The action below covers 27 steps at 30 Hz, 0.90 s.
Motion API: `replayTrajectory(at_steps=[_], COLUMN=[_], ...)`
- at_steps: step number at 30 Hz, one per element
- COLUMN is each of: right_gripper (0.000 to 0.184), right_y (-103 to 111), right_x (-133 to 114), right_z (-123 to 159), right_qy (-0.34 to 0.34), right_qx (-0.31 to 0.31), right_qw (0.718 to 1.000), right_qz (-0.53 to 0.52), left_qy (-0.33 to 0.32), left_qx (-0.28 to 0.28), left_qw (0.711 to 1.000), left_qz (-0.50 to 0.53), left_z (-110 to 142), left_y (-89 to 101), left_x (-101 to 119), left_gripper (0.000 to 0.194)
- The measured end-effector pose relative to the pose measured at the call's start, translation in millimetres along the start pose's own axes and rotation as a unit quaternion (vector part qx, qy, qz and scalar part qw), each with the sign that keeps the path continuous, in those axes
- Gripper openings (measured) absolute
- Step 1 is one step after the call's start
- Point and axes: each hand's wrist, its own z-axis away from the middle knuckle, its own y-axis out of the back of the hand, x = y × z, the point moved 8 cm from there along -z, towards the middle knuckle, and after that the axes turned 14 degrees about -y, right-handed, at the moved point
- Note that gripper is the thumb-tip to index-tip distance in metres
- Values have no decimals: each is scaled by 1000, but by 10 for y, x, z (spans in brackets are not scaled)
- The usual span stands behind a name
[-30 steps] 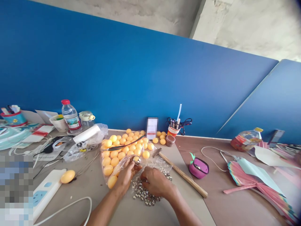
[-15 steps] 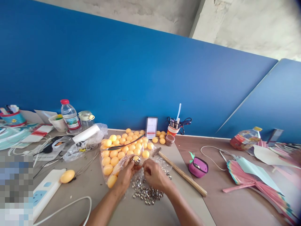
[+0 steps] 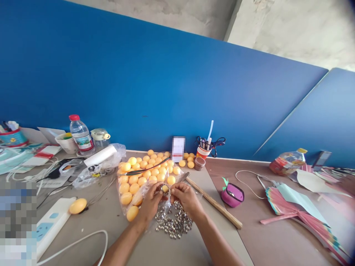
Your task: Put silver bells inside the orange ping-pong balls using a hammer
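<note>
My left hand [image 3: 150, 202] grips an orange ball [image 3: 165, 189] between thumb and fingers. Shiny silver pieces cover much of that ball, and a bare orange patch faces me. Close to its right side, my right hand [image 3: 186, 197] has thumb and fingers pinched together; whatever they hold is too small to make out. Below both hands lies a loose pile of small shiny metal beads [image 3: 175, 224], partly on clear plastic. Beyond my left hand, a clear plastic bag holds many plain orange balls [image 3: 142, 181], with a dark strap [image 3: 146, 169] across it.
A hammer with a wooden handle [image 3: 216, 205] lies right of the beads, near a purple pouch [image 3: 232, 195]. Behind stand a phone [image 3: 178, 148] and a cup of pens [image 3: 203, 152]. At left are a power strip [image 3: 54, 223], cables and a bottle [image 3: 81, 136].
My right hand has turned and come up against the ball, fingertips now beside it. The ball has shifted slightly right in my left hand, its bare patch showing more.
</note>
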Motion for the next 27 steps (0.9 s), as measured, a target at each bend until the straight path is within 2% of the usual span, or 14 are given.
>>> replayTrajectory(at_steps=[2,4,8,12,14,20,27], right_gripper=[23,23,12,11,13,12,11], right_y=[5,10,62,87,78,54,47], right_x=[23,43,55,-50,-67,-28,-9], right_z=[-4,-18,-55,-23,-14,-39,-52], right_qy=[-18,-22,11,95,106,93,98], right_qx=[-10,-12,37,102,111,104,100], right_qw=[998,998,998,971,962,961,962], right_qz=[-52,-52,57,193,227,240,233], left_qy=[-9,-11,-29,-59,-58,-68,-73], left_qx=[-2,-2,-19,-32,-32,-21,-31], left_qw=[1000,1000,999,997,997,995,993], left_qz=[-15,-20,-21,-27,-36,-68,-85], left_z=[4,6,-3,-14,-9,2,-14], left_y=[-2,5,0,-6,-2,21,36], left_x=[30,18,-28,-23,-17,56,2], left_gripper=[41,41,40,38,37,34,34])
